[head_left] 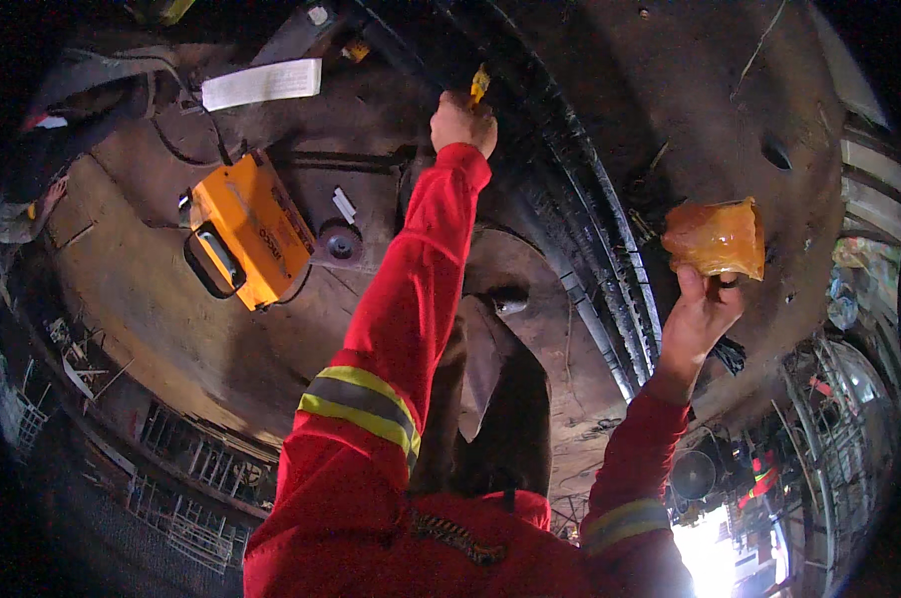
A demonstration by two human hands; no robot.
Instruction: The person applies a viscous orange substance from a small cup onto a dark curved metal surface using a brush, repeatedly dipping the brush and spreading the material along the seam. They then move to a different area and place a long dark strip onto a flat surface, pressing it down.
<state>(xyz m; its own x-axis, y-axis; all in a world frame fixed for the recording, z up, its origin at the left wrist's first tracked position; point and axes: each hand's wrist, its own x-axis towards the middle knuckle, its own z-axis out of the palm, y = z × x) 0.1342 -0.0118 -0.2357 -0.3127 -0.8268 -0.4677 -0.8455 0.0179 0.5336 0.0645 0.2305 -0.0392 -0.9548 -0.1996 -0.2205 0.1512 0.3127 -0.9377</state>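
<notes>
the left hand [462,122] is closed tight around a small yellow tool [478,86]. the tool is long and thin, and its tip points up and a little to the right, at the dark ribbed cables [580,219] that run down the rusty curved wall [700,110]. the right hand [705,304] is well apart from it and pinches the bottom of an orange bag [715,237] with curled fingers. an orange machine box [246,239] sits off to the left.

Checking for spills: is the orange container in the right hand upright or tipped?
Tipped. The orange container lies sideways above the right hand, which pinches its lower edge. Whether it is full cannot be told.
</notes>
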